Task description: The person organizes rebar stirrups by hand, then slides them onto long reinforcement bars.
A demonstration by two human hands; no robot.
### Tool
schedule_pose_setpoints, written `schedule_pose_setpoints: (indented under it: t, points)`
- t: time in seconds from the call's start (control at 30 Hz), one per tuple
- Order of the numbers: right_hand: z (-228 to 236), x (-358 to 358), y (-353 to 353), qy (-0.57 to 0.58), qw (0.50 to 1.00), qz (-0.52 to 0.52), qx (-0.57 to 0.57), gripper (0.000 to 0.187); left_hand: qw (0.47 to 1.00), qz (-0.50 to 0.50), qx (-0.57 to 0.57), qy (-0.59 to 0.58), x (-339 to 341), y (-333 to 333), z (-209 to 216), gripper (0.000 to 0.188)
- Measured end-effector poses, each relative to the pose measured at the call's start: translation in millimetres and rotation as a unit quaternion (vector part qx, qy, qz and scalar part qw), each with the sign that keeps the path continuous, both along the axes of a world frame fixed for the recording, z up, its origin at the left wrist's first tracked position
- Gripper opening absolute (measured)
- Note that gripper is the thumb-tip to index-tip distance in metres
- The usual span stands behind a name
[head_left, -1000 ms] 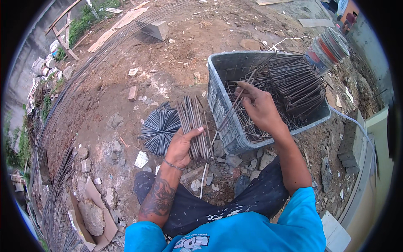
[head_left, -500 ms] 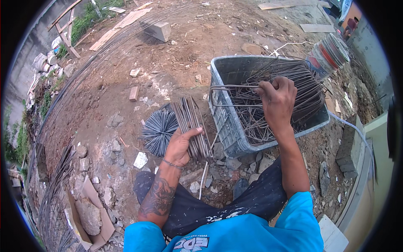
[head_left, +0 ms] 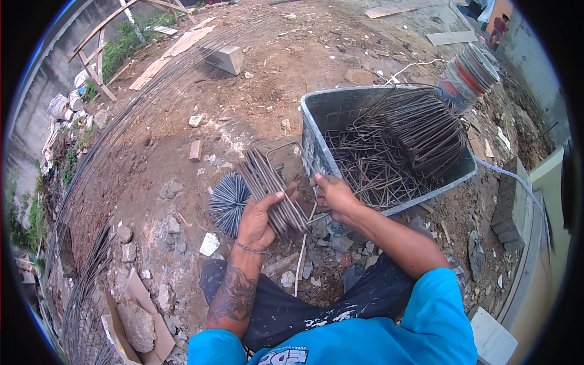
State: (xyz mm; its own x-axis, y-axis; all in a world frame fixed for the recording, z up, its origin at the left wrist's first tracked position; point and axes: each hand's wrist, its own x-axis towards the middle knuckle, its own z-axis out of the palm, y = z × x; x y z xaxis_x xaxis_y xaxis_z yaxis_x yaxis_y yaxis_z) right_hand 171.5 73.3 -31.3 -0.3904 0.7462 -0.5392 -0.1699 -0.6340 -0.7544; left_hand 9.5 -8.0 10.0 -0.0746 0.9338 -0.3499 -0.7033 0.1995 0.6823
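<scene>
My left hand (head_left: 260,218) is closed round a stack of bent steel stirrups (head_left: 271,185), thumb on top. Close to its right, my right hand (head_left: 331,196) pinches a single bent steel stirrup (head_left: 285,146), whose top bar reaches over toward the stack. Behind the stack, a round bundle of thin dark tie wires (head_left: 228,204) lies on the dirt, partly covered. The grey plastic crate (head_left: 317,143) beyond my right hand contains many loose stirrups (head_left: 377,152) and a neat row of stirrups (head_left: 427,129) at its right side.
Long steel rods (head_left: 109,131) curve along the left side. A concrete block (head_left: 224,59) lies further off, and a bucket (head_left: 468,76) leans behind the crate. Rubble and a white cord (head_left: 301,261) lie by my legs. A person (head_left: 499,29) stands far right.
My right hand has come down and left from over the crate, bringing the single stirrup beside the stack. My left hand keeps its grip, and the stack has tilted slightly.
</scene>
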Motion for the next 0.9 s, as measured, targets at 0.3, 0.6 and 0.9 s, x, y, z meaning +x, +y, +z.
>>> schedule_pose_setpoints:
  t: [0.3,0.6,0.9]
  points:
    - [18,2,1,0.139,0.989,0.042,-0.039,0.022,0.999,0.04,-0.005,0.001,-12,1,-3,0.033]
    - [-46,-27,-25,-0.273,0.894,0.142,0.325,0.033,1.0,0.006,0.002,0.031,2,-2,-13,0.034]
    - [-38,-32,-31,-0.252,0.883,0.074,0.388,0.035,1.0,0.0,-0.029,0.006,13,-5,-23,0.036]
